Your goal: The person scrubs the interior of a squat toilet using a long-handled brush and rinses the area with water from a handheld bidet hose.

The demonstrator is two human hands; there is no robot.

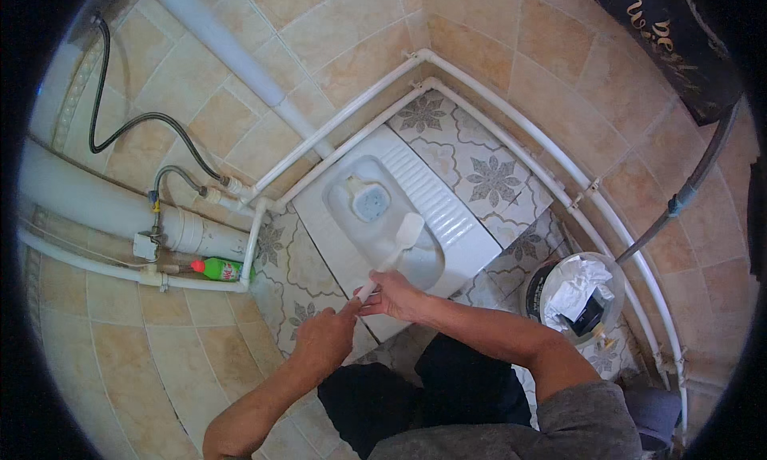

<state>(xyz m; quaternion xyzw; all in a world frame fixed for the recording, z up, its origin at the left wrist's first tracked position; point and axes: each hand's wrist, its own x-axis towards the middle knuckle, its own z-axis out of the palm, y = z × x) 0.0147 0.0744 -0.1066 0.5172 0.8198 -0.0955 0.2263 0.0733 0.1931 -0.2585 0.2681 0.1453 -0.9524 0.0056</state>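
Note:
A white long-handled toilet brush [409,231] slants over the near end of a white ceramic squat toilet [473,235], its broad head over the basin. My left hand [328,335] is closed on the lower end of the handle. Just above it, my right hand [388,295] grips the same handle. Near the far end of the basin sits a pale grey-blue drain piece [371,202] with small dark spots; whether it is a plug or a cover I cannot tell.
A green bottle with a red cap [223,269] lies by the white pipes at left. White pipes [509,118] run along the tiled walls. At right stands a bucket [617,292] holding crumpled white material and a black bottle. A grey hose [689,190] hangs above it.

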